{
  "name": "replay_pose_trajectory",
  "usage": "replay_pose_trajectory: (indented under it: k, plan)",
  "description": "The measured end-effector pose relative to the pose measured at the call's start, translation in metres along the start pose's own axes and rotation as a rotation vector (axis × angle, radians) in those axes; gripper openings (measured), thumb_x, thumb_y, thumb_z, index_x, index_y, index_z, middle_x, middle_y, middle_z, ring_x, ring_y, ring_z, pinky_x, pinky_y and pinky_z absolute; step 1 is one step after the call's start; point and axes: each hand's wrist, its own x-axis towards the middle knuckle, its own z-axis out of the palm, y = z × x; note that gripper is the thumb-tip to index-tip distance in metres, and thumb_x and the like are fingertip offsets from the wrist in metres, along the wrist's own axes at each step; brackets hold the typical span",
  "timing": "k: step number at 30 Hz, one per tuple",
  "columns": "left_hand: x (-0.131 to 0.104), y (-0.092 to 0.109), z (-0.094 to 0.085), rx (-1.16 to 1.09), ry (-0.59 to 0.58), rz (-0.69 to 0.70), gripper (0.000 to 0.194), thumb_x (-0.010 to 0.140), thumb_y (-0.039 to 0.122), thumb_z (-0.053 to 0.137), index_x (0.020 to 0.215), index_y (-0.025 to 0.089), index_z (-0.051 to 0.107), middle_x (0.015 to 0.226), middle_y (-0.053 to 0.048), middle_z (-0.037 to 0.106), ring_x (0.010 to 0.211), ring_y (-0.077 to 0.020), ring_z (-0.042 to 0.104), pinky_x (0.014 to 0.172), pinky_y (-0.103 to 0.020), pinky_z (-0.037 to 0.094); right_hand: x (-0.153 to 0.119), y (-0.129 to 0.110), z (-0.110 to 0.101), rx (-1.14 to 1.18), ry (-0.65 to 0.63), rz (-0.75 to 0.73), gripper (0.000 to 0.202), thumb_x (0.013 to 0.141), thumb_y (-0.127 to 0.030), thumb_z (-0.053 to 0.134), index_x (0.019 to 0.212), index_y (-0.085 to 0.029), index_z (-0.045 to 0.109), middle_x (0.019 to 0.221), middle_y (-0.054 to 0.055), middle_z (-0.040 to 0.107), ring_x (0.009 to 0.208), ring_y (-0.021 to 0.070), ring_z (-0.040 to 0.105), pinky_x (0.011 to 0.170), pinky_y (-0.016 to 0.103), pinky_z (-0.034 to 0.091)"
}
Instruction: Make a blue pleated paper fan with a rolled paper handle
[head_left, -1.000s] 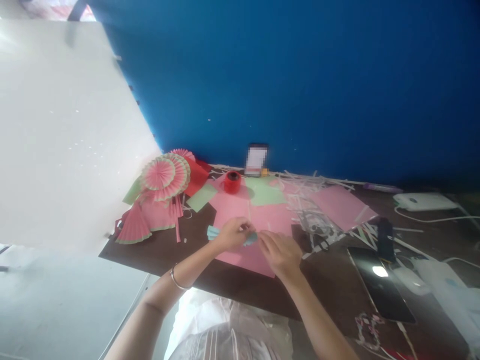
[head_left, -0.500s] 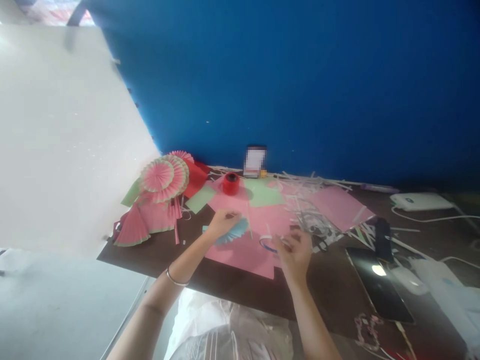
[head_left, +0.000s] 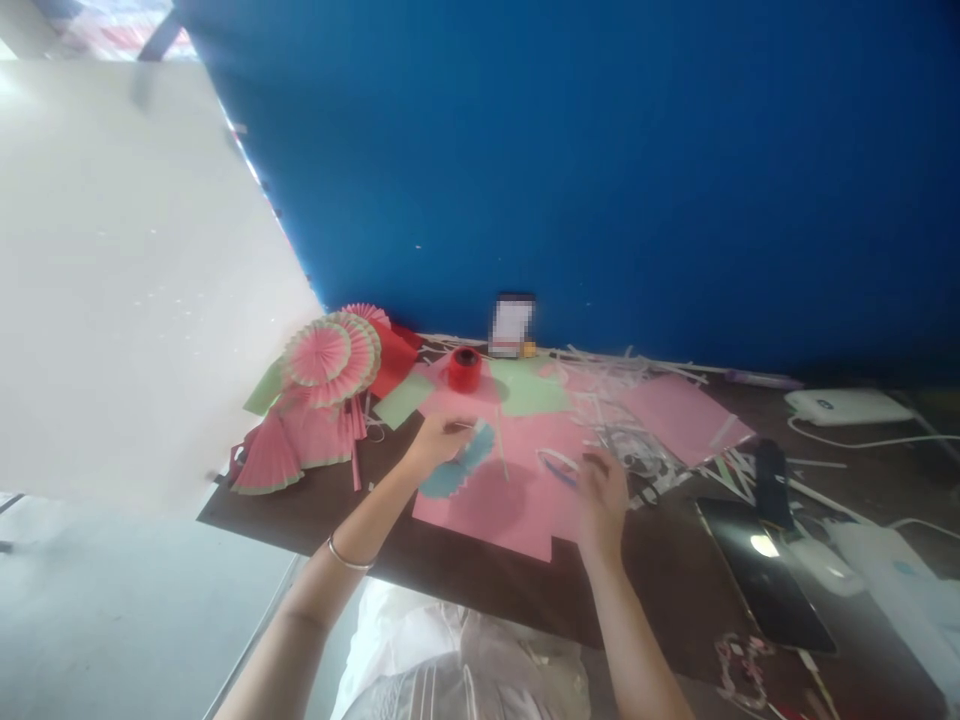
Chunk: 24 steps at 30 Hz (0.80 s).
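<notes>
My left hand [head_left: 444, 442] is closed on a light blue pleated paper fan [head_left: 461, 468], which hangs over pink paper sheets [head_left: 487, 515] on the dark table. To the right, my right hand [head_left: 602, 490] is curled and slightly blurred. At its fingertips is a thin white-and-blue ring [head_left: 556, 466] that looks like a roll of tape, tilted above the pink paper. Its grip is partly hidden by the fingers. A narrow pale strip [head_left: 502, 455] lies between the two hands.
Behind my hands stands a red roll [head_left: 464, 371] near green paper [head_left: 529, 388]. Pink-and-green pleated rosettes [head_left: 322, 358] are piled at the left. White paper scraps [head_left: 637, 362] lie along the blue wall. A dark-screened tablet [head_left: 765, 575] and white power bank [head_left: 847, 405] are at right.
My right hand has shifted slightly right and up, and the ring has gone with it. The blue fan has turned in my left hand, its body tilting lower left.
</notes>
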Motion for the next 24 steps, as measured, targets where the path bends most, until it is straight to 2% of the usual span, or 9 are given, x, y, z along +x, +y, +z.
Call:
replay_pose_trajectory:
  k: [3, 5, 6, 9, 11, 13, 16, 19, 24]
  plan:
    - [-0.005, 0.004, 0.002, 0.032, -0.005, -0.005, 0.023, 0.065, 0.019, 0.07, 0.087, 0.014, 0.07, 0.075, -0.006, 0.07, 0.057, -0.0122, 0.061, 0.052, -0.022, 0.047, 0.011, 0.015, -0.002, -0.391, 0.006, -0.173, 0.033, 0.08, -0.032, 0.045, 0.108, -0.017, 0.053, 0.096, 0.013, 0.064, 0.098, 0.0276, 0.058, 0.094, 0.054, 0.034]
    - [-0.008, 0.006, 0.005, 0.073, -0.024, 0.035, 0.022, 0.066, 0.018, 0.069, 0.087, 0.015, 0.07, 0.082, -0.007, 0.071, 0.068, -0.0144, 0.064, 0.062, -0.024, 0.05, 0.015, 0.019, 0.002, -0.592, 0.019, -0.255, 0.028, 0.079, -0.031, 0.044, 0.096, -0.016, 0.06, 0.102, 0.015, 0.064, 0.11, 0.0317, 0.051, 0.101, 0.058, 0.023]
    - [-0.009, 0.006, 0.006, 0.094, -0.035, 0.061, 0.021, 0.066, 0.018, 0.069, 0.087, 0.015, 0.07, 0.086, -0.007, 0.071, 0.075, -0.0154, 0.064, 0.069, -0.025, 0.05, 0.015, 0.018, 0.005, -0.621, -0.006, -0.288, 0.028, 0.079, -0.032, 0.044, 0.093, -0.016, 0.062, 0.106, 0.016, 0.063, 0.114, 0.0323, 0.048, 0.102, 0.057, 0.022]
    - [-0.013, 0.008, 0.013, 0.141, -0.071, 0.122, 0.017, 0.068, 0.019, 0.067, 0.085, 0.014, 0.069, 0.09, -0.007, 0.07, 0.083, -0.017, 0.064, 0.079, -0.028, 0.049, 0.009, 0.002, 0.021, -0.455, -0.238, -0.334, 0.033, 0.08, -0.039, 0.048, 0.102, -0.018, 0.061, 0.115, 0.012, 0.06, 0.115, 0.0269, 0.048, 0.101, 0.046, 0.033]
    - [-0.016, 0.009, 0.019, 0.157, -0.118, 0.151, 0.017, 0.07, 0.023, 0.067, 0.084, 0.014, 0.068, 0.088, -0.007, 0.069, 0.079, -0.0163, 0.064, 0.077, -0.029, 0.05, 0.004, -0.016, 0.031, -0.311, -0.346, -0.237, 0.037, 0.082, -0.042, 0.049, 0.112, -0.022, 0.057, 0.117, 0.008, 0.06, 0.11, 0.0229, 0.053, 0.094, 0.04, 0.04]
    - [-0.02, 0.01, 0.023, 0.162, -0.156, 0.177, 0.017, 0.071, 0.027, 0.067, 0.082, 0.014, 0.067, 0.084, -0.006, 0.068, 0.074, -0.0149, 0.064, 0.074, -0.028, 0.051, 0.002, -0.033, 0.039, -0.175, -0.423, -0.148, 0.033, 0.081, -0.044, 0.051, 0.106, -0.023, 0.059, 0.108, 0.007, 0.064, 0.101, 0.0214, 0.057, 0.086, 0.037, 0.046]
    - [-0.025, 0.009, 0.025, 0.145, -0.166, 0.188, 0.017, 0.07, 0.027, 0.068, 0.08, 0.014, 0.063, 0.082, -0.005, 0.066, 0.074, -0.0138, 0.063, 0.071, -0.027, 0.051, 0.004, -0.047, 0.043, -0.077, -0.416, -0.075, 0.026, 0.076, -0.043, 0.06, 0.086, -0.02, 0.064, 0.087, 0.005, 0.067, 0.083, 0.02, 0.062, 0.076, 0.033, 0.049]
    - [-0.026, 0.008, 0.019, 0.182, -0.192, 0.12, 0.021, 0.067, 0.026, 0.07, 0.081, 0.013, 0.06, 0.08, -0.006, 0.065, 0.072, -0.0142, 0.063, 0.067, -0.026, 0.051, 0.006, -0.048, 0.041, 0.006, -0.368, -0.008, 0.026, 0.073, -0.042, 0.063, 0.08, -0.018, 0.065, 0.078, 0.005, 0.067, 0.072, 0.0188, 0.062, 0.066, 0.031, 0.05]
    - [-0.028, 0.005, 0.006, 0.428, -0.349, 0.024, 0.026, 0.065, 0.031, 0.071, 0.083, 0.014, 0.061, 0.079, -0.006, 0.066, 0.071, -0.0157, 0.064, 0.065, -0.027, 0.051, 0.005, -0.039, 0.038, 0.092, -0.292, -0.019, 0.023, 0.072, -0.038, 0.065, 0.081, -0.017, 0.065, 0.079, 0.005, 0.067, 0.076, 0.0188, 0.062, 0.07, 0.033, 0.051]
